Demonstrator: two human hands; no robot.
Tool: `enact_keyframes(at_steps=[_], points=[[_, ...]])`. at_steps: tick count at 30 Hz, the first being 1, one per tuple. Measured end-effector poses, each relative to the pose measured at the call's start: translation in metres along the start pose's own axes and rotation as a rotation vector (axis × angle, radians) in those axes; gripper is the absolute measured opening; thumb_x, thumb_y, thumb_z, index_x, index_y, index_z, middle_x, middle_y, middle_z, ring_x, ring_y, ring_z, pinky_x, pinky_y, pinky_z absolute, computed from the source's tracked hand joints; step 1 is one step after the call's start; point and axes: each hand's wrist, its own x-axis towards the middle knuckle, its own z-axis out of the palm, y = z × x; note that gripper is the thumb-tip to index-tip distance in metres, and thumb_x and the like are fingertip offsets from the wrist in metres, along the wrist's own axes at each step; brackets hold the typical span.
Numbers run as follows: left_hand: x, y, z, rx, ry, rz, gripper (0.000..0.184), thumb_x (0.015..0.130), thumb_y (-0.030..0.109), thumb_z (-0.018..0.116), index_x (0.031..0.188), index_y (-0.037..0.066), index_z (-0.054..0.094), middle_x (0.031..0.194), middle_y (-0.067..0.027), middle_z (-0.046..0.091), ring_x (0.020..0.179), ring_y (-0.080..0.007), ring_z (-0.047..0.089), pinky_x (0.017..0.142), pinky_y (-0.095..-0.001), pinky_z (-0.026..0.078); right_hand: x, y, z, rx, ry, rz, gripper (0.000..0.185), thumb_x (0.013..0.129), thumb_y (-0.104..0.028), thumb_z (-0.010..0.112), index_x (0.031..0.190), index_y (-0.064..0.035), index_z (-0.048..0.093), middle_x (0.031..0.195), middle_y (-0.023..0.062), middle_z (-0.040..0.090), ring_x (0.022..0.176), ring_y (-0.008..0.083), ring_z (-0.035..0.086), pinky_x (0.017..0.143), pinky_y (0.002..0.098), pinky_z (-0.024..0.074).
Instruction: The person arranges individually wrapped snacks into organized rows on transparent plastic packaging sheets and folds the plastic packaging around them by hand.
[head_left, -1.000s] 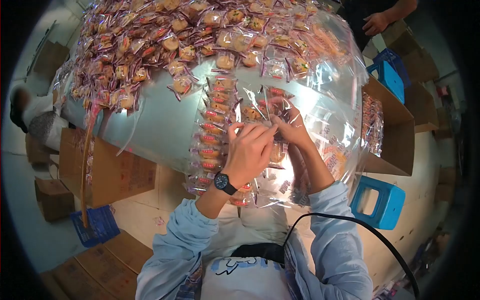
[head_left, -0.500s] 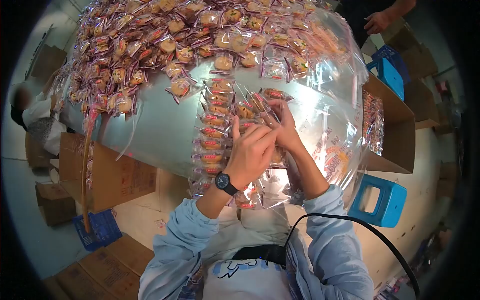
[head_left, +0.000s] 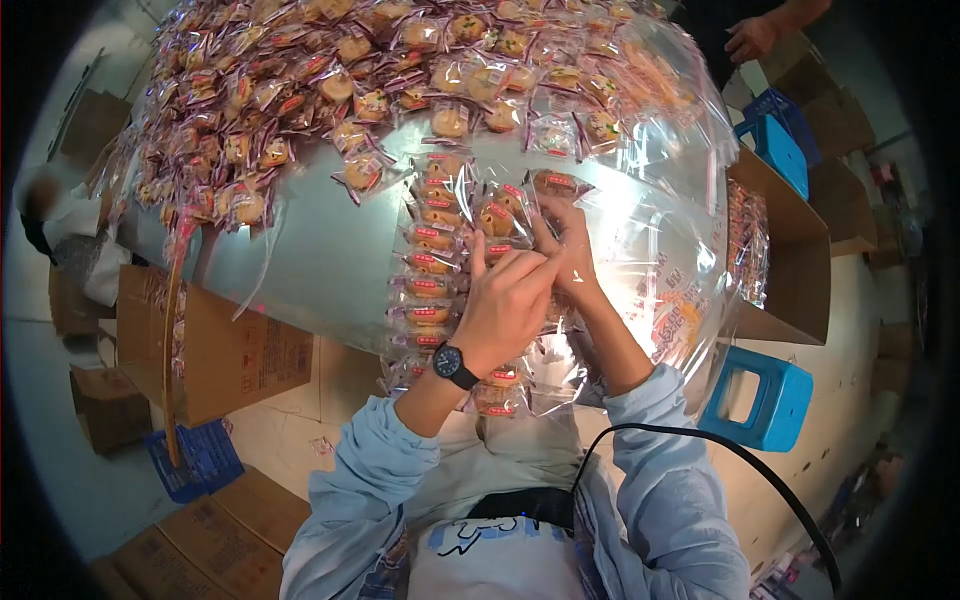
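My left hand (head_left: 503, 308), below a dark wristwatch (head_left: 449, 361), reaches over the packed biscuits with its fingers bent together; what its fingertips pinch is too small to make out. Beside it my right hand (head_left: 570, 248) has its fingers closed at the edge of a wrapped biscuit (head_left: 503, 215) in the second row. A column of wrapped biscuits with red labels (head_left: 427, 287) runs left of my hands inside clear plastic. Another wrapped biscuit (head_left: 556, 183) lies just above my right fingers.
A large heap of wrapped biscuits (head_left: 330, 90) covers the far side of the metal table (head_left: 330, 235). Cardboard boxes (head_left: 235, 350) (head_left: 790, 265) stand left and right. A blue stool (head_left: 760, 400) is at right. Another person's hand (head_left: 750, 40) shows top right; another person (head_left: 70, 215) is at left.
The wrapped biscuit by my right fingers, earlier tilted up between my hands, now lies flatter in the second row. My right hand has shifted slightly; my left hand stays nearly in place.
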Motion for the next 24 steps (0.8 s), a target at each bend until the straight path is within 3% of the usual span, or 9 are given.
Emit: enact_keyframes(at_steps=[2,5,8,14,15,19,22,24], points=[[0.002,0.002,-0.003,0.0,-0.026,-0.026,0.036,0.094,0.003,0.062,0.129,0.008,0.069,0.105,-0.0073,0.066,0.105,-0.0294,0.064,0.12,-0.0662,0.021,-0.001,0.011,0.004,-0.345,0.085,-0.271,0.031,0.095,-0.01,0.068,0.125,-0.0003,0.067,0.107,0.0194,0.067,0.09,0.0312,0.065,0.084,0.039,0.0519],[0.0,-0.002,-0.001,0.003,-0.008,-0.016,0.038,0.094,0.003,0.061,0.131,0.009,0.068,0.106,-0.0078,0.066,0.106,-0.0303,0.064,0.12,-0.0663,0.02,0.001,0.009,0.004,-0.053,-0.026,-0.072,0.034,0.096,-0.004,0.064,0.13,-0.0024,0.065,0.118,0.0218,0.065,0.1,0.035,0.064,0.091,0.0408,0.0509],[0.001,-0.002,-0.002,-0.021,-0.021,-0.024,0.039,0.094,0.002,0.061,0.131,0.009,0.068,0.106,-0.0081,0.066,0.106,-0.0307,0.064,0.12,-0.066,0.02,0.001,0.011,0.003,0.009,-0.053,-0.185,0.036,0.096,-0.002,0.063,0.132,-0.0013,0.061,0.115,0.0214,0.067,0.103,0.0331,0.067,0.092,0.0408,0.0515],[0.0,-0.005,-0.005,-0.025,0.013,-0.045,0.033,0.095,0.005,0.062,0.128,0.008,0.07,0.102,-0.0074,0.068,0.104,-0.0292,0.064,0.119,-0.0615,0.025,-0.016,-0.018,-0.035,-0.06,0.02,0.112,0.032,0.095,-0.005,0.069,0.124,0.0031,0.059,0.102,0.0209,0.067,0.093,0.023,0.067,0.08,0.0351,0.0549],[-0.001,-0.005,-0.004,-0.021,0.013,-0.04,0.034,0.095,0.007,0.063,0.128,0.008,0.07,0.102,-0.0071,0.067,0.104,-0.0289,0.064,0.119,-0.0643,0.024,-0.016,-0.013,-0.04,-0.136,0.04,0.176,0.042,0.091,-0.004,0.074,0.127,0.0036,0.054,0.1,0.0185,0.064,0.085,0.0199,0.064,0.074,0.0328,0.0544],[0.0,-0.005,0.0,-0.009,0.011,-0.018,0.034,0.095,0.01,0.063,0.129,0.009,0.069,0.103,-0.0065,0.066,0.103,-0.0284,0.063,0.117,-0.0702,0.024,-0.017,0.002,-0.027,0.029,0.305,0.183,0.07,0.085,-0.003,0.08,0.141,0.0044,0.039,0.11,0.013,0.061,0.081,0.017,0.06,0.071,0.0305,0.0534],[0.0,-0.007,-0.003,-0.022,-0.007,-0.021,0.034,0.095,0.009,0.064,0.127,0.008,0.07,0.102,-0.0067,0.066,0.102,-0.0285,0.064,0.117,-0.0706,0.024,-0.012,0.015,-0.018,0.34,0.342,0.398,0.069,0.084,-0.004,0.081,0.14,0.005,0.041,0.104,0.0107,0.061,0.08,0.015,0.06,0.071,0.0293,0.0531],[-0.001,-0.006,-0.004,-0.03,-0.021,-0.025,0.033,0.094,0.009,0.064,0.126,0.008,0.071,0.102,-0.007,0.066,0.102,-0.0286,0.064,0.116,-0.0707,0.025,-0.01,0.026,-0.017,0.275,0.259,0.443,0.059,0.085,-0.013,0.085,0.13,0.0051,0.051,0.097,0.0076,0.062,0.076,0.012,0.058,0.07,0.0282,0.0514]])
